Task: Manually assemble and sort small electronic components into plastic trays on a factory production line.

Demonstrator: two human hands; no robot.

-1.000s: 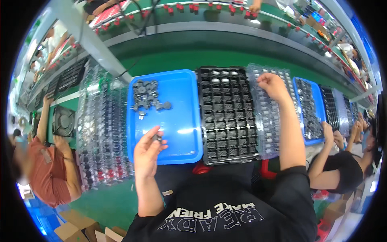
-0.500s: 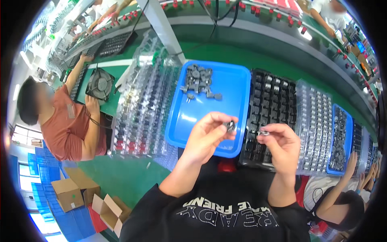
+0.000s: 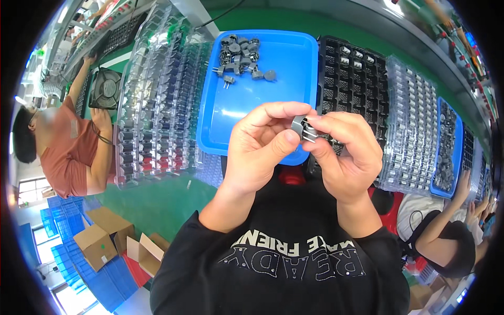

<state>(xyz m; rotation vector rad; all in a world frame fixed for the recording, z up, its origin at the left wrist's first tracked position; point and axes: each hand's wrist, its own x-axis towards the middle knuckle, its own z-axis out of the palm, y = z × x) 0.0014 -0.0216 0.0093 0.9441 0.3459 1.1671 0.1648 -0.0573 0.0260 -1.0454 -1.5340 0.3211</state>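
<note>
My left hand [image 3: 254, 149] is closed, pinching a grey plug insert [image 3: 298, 125] with metal pins between thumb and fingers. From the other side my right hand [image 3: 350, 152] is closed at the insert's open face, thumb and forefinger around a small shiny metal piece [image 3: 312, 126]. The fingers partly hide where the piece meets the insert. Both hands are held over the near right corner of a blue tray [image 3: 247, 118]. A cluster of similar grey plug inserts [image 3: 240, 56] lies in the tray's far left part, several with pins showing.
Right of the blue tray stands a black compartment tray [image 3: 353, 86] with several metal parts, then a clear tray [image 3: 412, 126] of metal parts and another blue tray [image 3: 445, 147]. Stacked clear trays [image 3: 155, 100] stand left. A co-worker [image 3: 68, 152] sits beyond them, near a black fan [image 3: 105, 88].
My hands have come together, bringing the small metal piece in the right hand to the grey insert in the left. The view has shifted, so the trays appear higher.
</note>
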